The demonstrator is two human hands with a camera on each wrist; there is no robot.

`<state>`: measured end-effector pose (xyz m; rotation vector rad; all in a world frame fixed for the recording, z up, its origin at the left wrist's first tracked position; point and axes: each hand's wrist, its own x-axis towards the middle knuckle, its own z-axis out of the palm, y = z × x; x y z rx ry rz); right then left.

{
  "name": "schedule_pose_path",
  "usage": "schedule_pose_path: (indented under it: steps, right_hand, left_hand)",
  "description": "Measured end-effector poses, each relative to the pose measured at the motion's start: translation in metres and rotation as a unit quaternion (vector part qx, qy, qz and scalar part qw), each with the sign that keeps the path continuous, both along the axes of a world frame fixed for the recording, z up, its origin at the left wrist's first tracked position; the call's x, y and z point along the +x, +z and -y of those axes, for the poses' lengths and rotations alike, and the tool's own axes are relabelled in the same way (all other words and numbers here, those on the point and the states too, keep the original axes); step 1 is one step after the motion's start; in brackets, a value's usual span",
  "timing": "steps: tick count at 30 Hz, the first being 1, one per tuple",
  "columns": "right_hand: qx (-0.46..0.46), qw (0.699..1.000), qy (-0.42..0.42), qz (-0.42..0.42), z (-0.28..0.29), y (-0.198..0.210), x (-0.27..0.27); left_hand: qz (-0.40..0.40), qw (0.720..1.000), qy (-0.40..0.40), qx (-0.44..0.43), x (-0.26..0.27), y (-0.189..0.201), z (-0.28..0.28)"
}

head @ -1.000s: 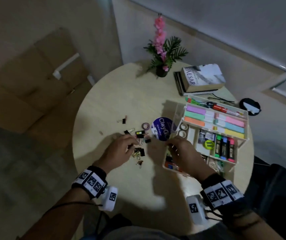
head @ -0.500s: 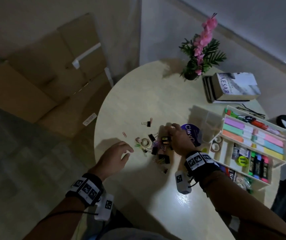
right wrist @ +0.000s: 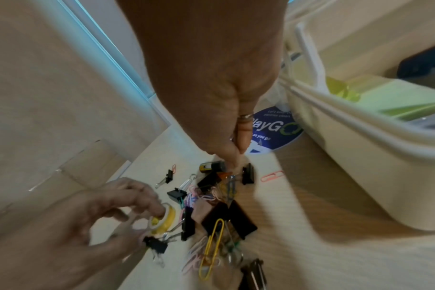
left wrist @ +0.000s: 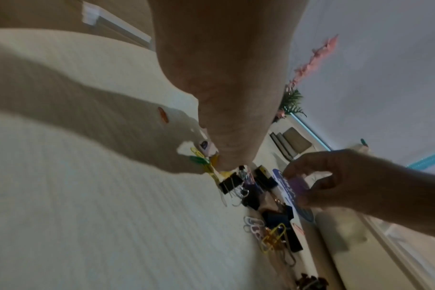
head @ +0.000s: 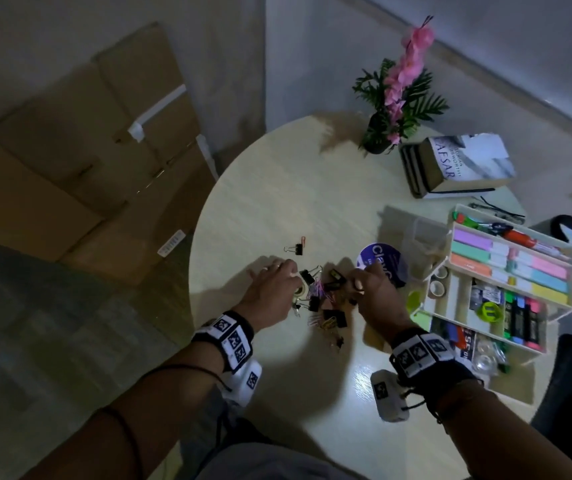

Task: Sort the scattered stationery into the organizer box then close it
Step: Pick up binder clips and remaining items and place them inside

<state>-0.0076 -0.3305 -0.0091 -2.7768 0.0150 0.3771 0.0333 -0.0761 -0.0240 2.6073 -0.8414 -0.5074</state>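
Both hands have come together over the heap of binder clips and paper clips (head: 322, 299) at mid-tabletop. Half a second back the left hand (head: 272, 292) sat apart, nearer the left edge; now its fingers curl round a small yellow tape roll (right wrist: 162, 218). Further right, the right hand (head: 373, 294) pinches down into the clips; whether it holds one I cannot tell. The organizer box (head: 570, 268) stands open by the right edge, so sorting goes on.

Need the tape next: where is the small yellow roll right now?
In the right wrist view the yellow tape roll is lower left, under the left hand's fingertips, at the left edge of the clip pile.
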Motion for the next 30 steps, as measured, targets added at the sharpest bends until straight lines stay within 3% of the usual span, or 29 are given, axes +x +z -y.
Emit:
schedule_pose_path:
  steps: [2, 7, 12, 18, 22, 26, 30]
  right_hand:
    - [-0.006, 1.000, -0.002, 0.008, -0.003, 0.014, -0.016]
    - [0.169, 0.982, -0.062, 0.062, -0.002, 0.054, -0.059]
    - [0.250, 0.949, -0.165, 0.104, 0.038, 0.088, -0.093]
    - [0.225, 0.939, -0.201, 0.168, 0.101, 0.090, -0.105]
    - [0.213, 0.951, -0.151, 0.166, 0.123, 0.069, -0.100]
    - [0.122, 0.974, -0.068, 0.176, 0.128, 0.052, -0.098]
    - [0.067, 0.975, -0.049, 0.208, 0.129, 0.038, -0.096]
  left_hand:
    - [0.016, 1.000, -0.005, 0.008, 0.003, -0.005, 0.004]
    - [0.045, 0.999, -0.002, -0.023, 0.007, -0.014, 0.007]
    - [0.036, 0.988, 0.035, -0.144, 0.005, 0.004, 0.020]
    - [-0.013, 0.968, 0.027, -0.248, -0.008, 0.043, 0.061]
    - [-0.053, 0.952, 0.013, -0.300, -0.021, 0.067, 0.097]
    - [-0.056, 0.954, 0.007, -0.295, -0.030, 0.084, 0.127]
    - [-0.049, 0.960, 0.004, -0.275, -0.036, 0.093, 0.153]
